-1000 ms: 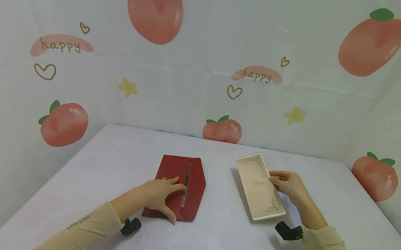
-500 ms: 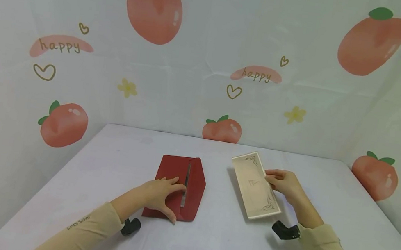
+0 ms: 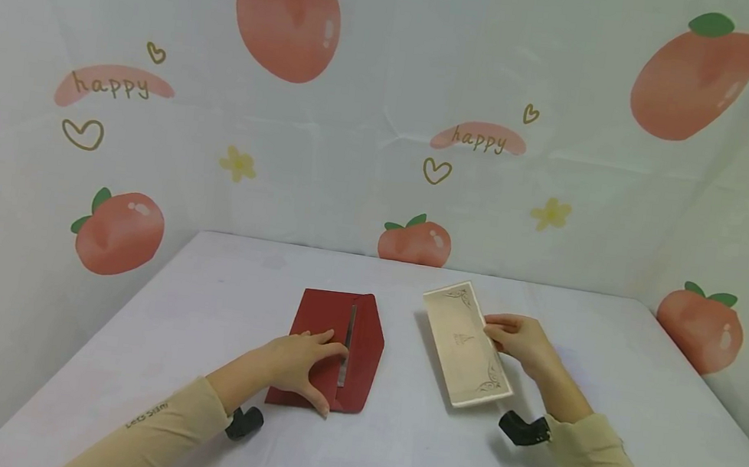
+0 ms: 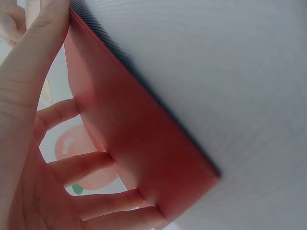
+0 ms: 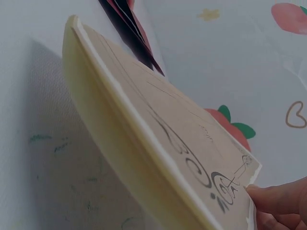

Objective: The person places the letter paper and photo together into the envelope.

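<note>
A red envelope (image 3: 367,360) lies on the table with its pointed flap spread to the right and a thin silvery strip along its mouth. On top of it rests my left hand (image 3: 297,363), fingers spread and thumb near the front edge. The left wrist view shows the fingertips (image 4: 103,160) touching the red paper (image 4: 134,124). To the right, my right hand (image 3: 528,345) pinches a cream card (image 3: 465,348) by its right long edge. Scrollwork decorates the card's corners, and a small print marks its middle. The card is tilted above the table, casting a shadow.
A white cloth covers the table (image 3: 404,460). Behind it hangs a white curtain (image 3: 354,169) printed with fruit, hearts and flowers. Black angled pieces (image 3: 245,424) stick out at both wrists beside the beige sleeves (image 3: 151,431).
My right hand has moved left with the cream card, bringing it closer to the red envelope. The left hand and the envelope have stayed in place.
</note>
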The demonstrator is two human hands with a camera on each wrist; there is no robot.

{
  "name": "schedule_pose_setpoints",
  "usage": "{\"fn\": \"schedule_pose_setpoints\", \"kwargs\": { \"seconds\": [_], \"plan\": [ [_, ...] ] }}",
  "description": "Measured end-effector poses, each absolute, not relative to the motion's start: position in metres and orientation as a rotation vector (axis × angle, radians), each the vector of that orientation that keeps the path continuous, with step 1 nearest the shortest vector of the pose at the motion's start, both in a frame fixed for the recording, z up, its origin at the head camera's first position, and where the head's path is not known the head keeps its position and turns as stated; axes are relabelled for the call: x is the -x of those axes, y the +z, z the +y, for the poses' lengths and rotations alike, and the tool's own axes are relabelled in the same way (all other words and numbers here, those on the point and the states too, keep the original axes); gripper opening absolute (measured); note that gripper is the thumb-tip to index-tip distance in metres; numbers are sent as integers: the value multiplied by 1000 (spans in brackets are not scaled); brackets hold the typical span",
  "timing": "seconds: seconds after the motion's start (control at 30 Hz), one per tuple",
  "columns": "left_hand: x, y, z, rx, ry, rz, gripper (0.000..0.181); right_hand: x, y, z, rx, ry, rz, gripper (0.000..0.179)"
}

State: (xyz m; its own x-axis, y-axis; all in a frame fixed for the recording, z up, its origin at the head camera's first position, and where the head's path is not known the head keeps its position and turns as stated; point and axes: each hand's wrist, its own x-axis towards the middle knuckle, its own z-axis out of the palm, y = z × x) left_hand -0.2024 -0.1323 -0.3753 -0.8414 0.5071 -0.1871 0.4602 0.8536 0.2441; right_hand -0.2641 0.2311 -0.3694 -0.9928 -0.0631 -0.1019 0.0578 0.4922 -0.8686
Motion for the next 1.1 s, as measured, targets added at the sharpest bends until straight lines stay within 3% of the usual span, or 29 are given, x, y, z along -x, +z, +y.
{"fn": "schedule_pose_setpoints", "kwargs": {
  "seconds": [1.1],
  "plan": [
    [205, -378, -133, -731, 272, 2788, 85, 267, -374, 192, 113, -1654, 2513, 36]
  ]
}}
